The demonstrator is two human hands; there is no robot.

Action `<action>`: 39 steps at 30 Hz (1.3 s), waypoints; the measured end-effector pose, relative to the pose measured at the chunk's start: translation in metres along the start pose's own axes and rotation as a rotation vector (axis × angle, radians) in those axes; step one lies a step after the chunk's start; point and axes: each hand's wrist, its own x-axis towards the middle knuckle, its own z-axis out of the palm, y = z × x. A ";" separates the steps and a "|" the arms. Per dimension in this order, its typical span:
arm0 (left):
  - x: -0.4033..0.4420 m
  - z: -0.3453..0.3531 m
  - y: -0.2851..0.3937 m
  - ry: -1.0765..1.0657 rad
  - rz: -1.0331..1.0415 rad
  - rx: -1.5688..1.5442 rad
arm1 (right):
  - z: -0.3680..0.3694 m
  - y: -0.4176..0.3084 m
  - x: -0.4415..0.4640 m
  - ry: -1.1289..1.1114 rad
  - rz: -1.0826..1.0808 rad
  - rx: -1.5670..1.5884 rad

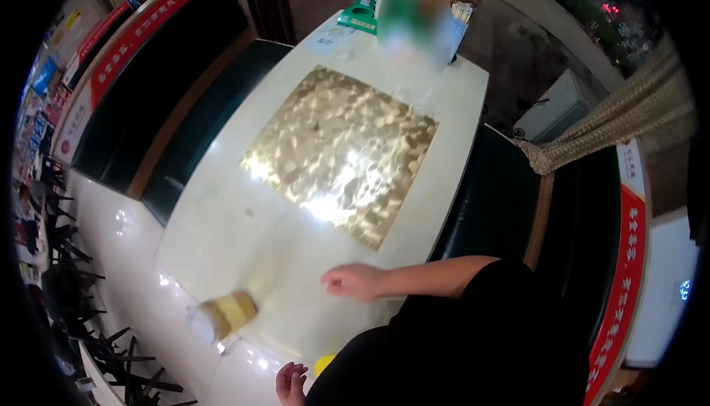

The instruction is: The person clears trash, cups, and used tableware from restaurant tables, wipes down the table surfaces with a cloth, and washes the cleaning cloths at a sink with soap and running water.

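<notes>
My right hand (pixel 352 282) is over the near part of the pale table (pixel 211 217), its fingers curled closed. Whatever those fingers hold, if anything, is hidden. Lower down, at the bottom edge of the view, is my left hand (pixel 291 384), fingers loosely bent and apart with nothing seen in them. A bright yellow thing (pixel 323 364) shows just beside it, mostly covered by my black clothing, so its kind cannot be made out. At the table's near left corner a blurred tub with a yellow band (pixel 233 312) and a whitish end appears tilted.
A shiny gold patterned panel (pixel 347 151) is set in the tabletop. Its far end bears a green holder (pixel 360 18) and a box of toothpicks or sticks (pixel 462 12). Dark bench seats (pixel 214 103) flank both sides. A beige curtain (pixel 614 121) hangs at right.
</notes>
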 end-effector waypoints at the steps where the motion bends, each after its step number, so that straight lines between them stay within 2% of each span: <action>1: 0.005 0.026 0.003 -0.012 0.007 -0.050 | -0.042 0.005 0.006 0.106 -0.037 -0.036; 2: 0.004 0.059 0.019 0.009 -0.006 -0.040 | -0.087 0.001 0.007 0.204 0.026 -0.073; 3: 0.005 0.097 0.044 0.021 -0.008 0.003 | -0.135 0.006 0.009 0.249 -0.016 -0.063; 4: 0.011 0.133 0.065 0.035 -0.007 0.045 | -0.168 0.023 0.013 0.466 -0.069 -0.075; 6: 0.034 0.185 0.093 -0.051 0.030 0.059 | -0.251 0.035 0.011 0.744 -0.093 -0.465; 8: 0.071 0.228 0.111 -0.150 0.193 0.147 | -0.314 0.045 0.011 0.998 0.025 -0.886; 9: 0.091 0.251 0.126 -0.204 0.282 0.210 | -0.339 0.053 0.016 0.990 0.019 -0.881; 11: 0.131 0.308 0.154 -0.252 0.388 0.264 | -0.366 0.078 0.025 1.044 0.189 -0.973; 12: 0.151 0.339 0.170 -0.331 0.459 0.282 | -0.373 0.088 0.025 1.037 0.186 -0.962; 13: 0.174 0.368 0.181 -0.358 0.521 0.404 | -0.380 0.095 0.027 0.927 0.235 -0.777; 14: 0.192 0.399 0.195 -0.422 0.565 0.389 | -0.385 0.101 0.030 0.809 0.281 -0.594; 15: 0.212 0.429 0.205 -0.440 0.628 0.487 | -0.387 0.104 0.029 0.824 0.247 -0.593; 16: 0.232 0.457 0.209 -0.458 0.710 0.420 | -0.389 0.100 0.025 0.812 0.245 -0.593; 17: 0.245 0.482 0.216 -0.416 0.682 0.509 | -0.394 0.088 0.019 0.827 0.151 -0.523; 19: 0.268 0.527 0.226 -0.386 0.814 0.553 | -0.410 0.067 0.015 0.877 -0.065 -0.464; 22: 0.296 0.575 0.225 -0.337 0.975 0.545 | -0.436 0.044 0.037 0.890 -0.200 -0.328; 24: 0.308 0.596 0.223 -0.367 0.941 0.478 | -0.446 0.056 0.056 0.835 -0.222 -0.330; 26: 0.306 0.608 0.221 -0.462 0.798 0.333 | -0.449 0.082 0.077 0.667 -0.097 -0.577; 28: 0.309 0.612 0.224 -0.464 0.680 0.427 | -0.446 0.097 0.085 0.581 -0.056 -0.575; 30: 0.305 0.607 0.226 -0.431 0.697 0.431 | -0.438 0.106 0.088 0.571 -0.055 -0.728; 32: 0.310 0.598 0.225 -0.440 0.776 0.318 | -0.437 0.088 0.091 0.507 -0.057 -0.733; 34: 0.310 0.582 0.228 -0.361 0.722 0.369 | -0.445 0.074 0.111 0.563 -0.163 -0.686; 36: 0.309 0.562 0.237 -0.316 0.745 0.326 | -0.462 0.085 0.162 0.754 -0.379 -0.525; 39: 0.312 0.531 0.243 -0.284 0.774 0.344 | -0.480 0.085 0.245 0.888 -0.215 -0.601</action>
